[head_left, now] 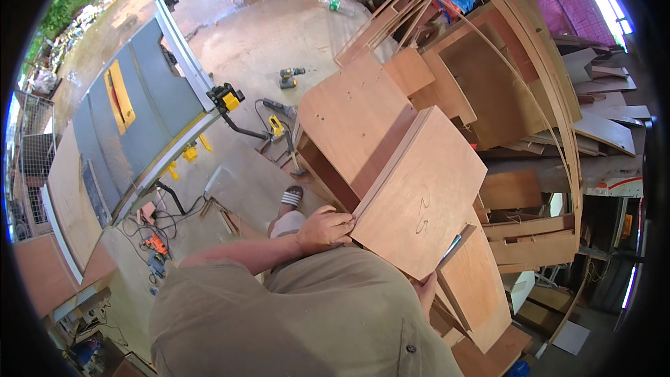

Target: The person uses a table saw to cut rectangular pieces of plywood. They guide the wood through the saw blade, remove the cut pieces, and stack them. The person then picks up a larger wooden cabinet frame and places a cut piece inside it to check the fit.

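A square plywood panel (426,188) with pencil marks on its face lies tilted in front of me. My left hand (326,229) is closed on its left corner, with the fingers pressed together at the edge. My right hand (427,292) holds the panel's near edge; most of that hand is hidden by the panel and my shirt. Beyond the panel stands a wooden cabinet carcass (356,119) with a rounded corner and a dark inner side. A slim pen-like tool (452,246) rests beside the panel, against another plywood piece (476,286).
A table saw (143,101) stands at the left. On the floor lie a cordless drill (289,77), a yellow and black power tool (277,124), a hammer (293,153), and an orange tool (155,243) among cables. Curved wooden frames (569,119) and stacked boards (604,129) crowd the right.
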`<move>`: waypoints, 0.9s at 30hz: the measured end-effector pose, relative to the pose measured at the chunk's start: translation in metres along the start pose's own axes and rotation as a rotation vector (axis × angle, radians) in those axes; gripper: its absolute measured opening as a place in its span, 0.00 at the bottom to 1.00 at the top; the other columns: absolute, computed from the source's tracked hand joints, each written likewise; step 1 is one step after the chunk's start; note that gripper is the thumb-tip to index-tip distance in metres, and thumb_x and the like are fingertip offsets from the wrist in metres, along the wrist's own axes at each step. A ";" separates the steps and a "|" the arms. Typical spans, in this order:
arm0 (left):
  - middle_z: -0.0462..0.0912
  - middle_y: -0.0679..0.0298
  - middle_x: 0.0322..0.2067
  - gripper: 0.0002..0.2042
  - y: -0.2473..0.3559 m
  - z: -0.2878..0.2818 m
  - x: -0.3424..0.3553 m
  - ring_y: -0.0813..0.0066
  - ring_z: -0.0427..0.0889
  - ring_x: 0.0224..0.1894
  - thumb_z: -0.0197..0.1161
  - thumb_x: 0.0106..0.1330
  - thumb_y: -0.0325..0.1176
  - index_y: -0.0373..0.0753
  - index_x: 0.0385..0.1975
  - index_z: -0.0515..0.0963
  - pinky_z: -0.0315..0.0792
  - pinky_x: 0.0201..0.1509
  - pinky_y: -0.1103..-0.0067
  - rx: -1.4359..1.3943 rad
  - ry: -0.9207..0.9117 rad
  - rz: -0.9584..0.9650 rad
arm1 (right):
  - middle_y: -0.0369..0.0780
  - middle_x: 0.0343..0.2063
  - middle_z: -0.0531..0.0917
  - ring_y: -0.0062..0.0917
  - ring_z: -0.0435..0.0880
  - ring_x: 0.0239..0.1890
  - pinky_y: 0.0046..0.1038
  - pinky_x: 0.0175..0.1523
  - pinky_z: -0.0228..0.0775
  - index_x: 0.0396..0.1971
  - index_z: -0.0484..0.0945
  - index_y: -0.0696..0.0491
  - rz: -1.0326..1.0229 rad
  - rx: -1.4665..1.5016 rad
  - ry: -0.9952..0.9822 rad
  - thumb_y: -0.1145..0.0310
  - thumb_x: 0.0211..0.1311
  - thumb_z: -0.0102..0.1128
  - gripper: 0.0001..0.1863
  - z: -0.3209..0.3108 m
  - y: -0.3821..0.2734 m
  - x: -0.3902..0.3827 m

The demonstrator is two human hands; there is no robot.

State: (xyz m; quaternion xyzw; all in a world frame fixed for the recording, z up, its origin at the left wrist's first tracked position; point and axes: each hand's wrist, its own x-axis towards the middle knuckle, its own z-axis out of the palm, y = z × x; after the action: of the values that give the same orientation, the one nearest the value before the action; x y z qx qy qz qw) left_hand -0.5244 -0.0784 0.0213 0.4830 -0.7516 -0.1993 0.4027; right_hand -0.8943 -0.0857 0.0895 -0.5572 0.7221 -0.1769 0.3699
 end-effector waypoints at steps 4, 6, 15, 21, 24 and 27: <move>0.81 0.64 0.39 0.09 -0.001 -0.001 0.004 0.70 0.80 0.38 0.63 0.62 0.35 0.38 0.38 0.80 0.68 0.44 0.70 -0.202 0.142 0.025 | 0.45 0.40 0.83 0.33 0.84 0.43 0.32 0.46 0.74 0.56 0.69 0.57 0.053 -0.287 0.152 0.76 0.51 0.69 0.30 0.007 -0.015 -0.007; 0.80 0.66 0.35 0.05 -0.011 0.003 0.001 0.71 0.79 0.35 0.62 0.63 0.32 0.40 0.35 0.80 0.68 0.43 0.71 -0.164 0.132 0.100 | 0.45 0.38 0.83 0.35 0.84 0.41 0.33 0.44 0.74 0.55 0.70 0.57 0.070 -0.369 0.154 0.75 0.51 0.70 0.29 0.009 -0.030 -0.010; 0.79 0.68 0.32 0.02 -0.031 -0.003 0.009 0.74 0.78 0.35 0.61 0.63 0.30 0.43 0.31 0.80 0.67 0.42 0.72 -0.157 0.126 0.261 | 0.51 0.38 0.83 0.49 0.82 0.43 0.41 0.42 0.74 0.52 0.70 0.54 0.063 -0.483 0.199 0.74 0.50 0.70 0.28 0.010 -0.003 -0.006; 0.81 0.65 0.37 0.11 -0.039 -0.017 0.023 0.72 0.80 0.42 0.65 0.61 0.41 0.40 0.33 0.81 0.68 0.44 0.70 -0.199 -0.027 0.283 | 0.52 0.39 0.83 0.49 0.83 0.44 0.42 0.44 0.74 0.55 0.69 0.53 0.108 -0.363 0.218 0.71 0.54 0.68 0.27 0.017 0.002 -0.009; 0.78 0.64 0.31 0.16 -0.037 -0.020 0.024 0.68 0.78 0.36 0.69 0.56 0.48 0.40 0.28 0.79 0.67 0.41 0.70 -0.172 -0.096 0.203 | 0.52 0.41 0.83 0.48 0.83 0.47 0.40 0.47 0.74 0.57 0.69 0.52 0.071 -0.080 0.303 0.70 0.57 0.67 0.27 0.026 0.000 -0.016; 0.74 0.64 0.24 0.17 -0.036 -0.016 0.024 0.66 0.76 0.28 0.71 0.52 0.48 0.41 0.21 0.76 0.65 0.38 0.70 -0.062 -0.201 0.159 | 0.52 0.43 0.83 0.46 0.82 0.49 0.39 0.49 0.74 0.58 0.69 0.51 0.101 -0.036 0.383 0.69 0.60 0.64 0.26 0.033 -0.019 -0.019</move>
State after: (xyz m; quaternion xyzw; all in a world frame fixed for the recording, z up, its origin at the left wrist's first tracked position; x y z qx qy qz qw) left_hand -0.4965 -0.1143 0.0163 0.3869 -0.8175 -0.2372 0.3546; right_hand -0.8556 -0.0688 0.0863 -0.4830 0.8093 -0.2479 0.2241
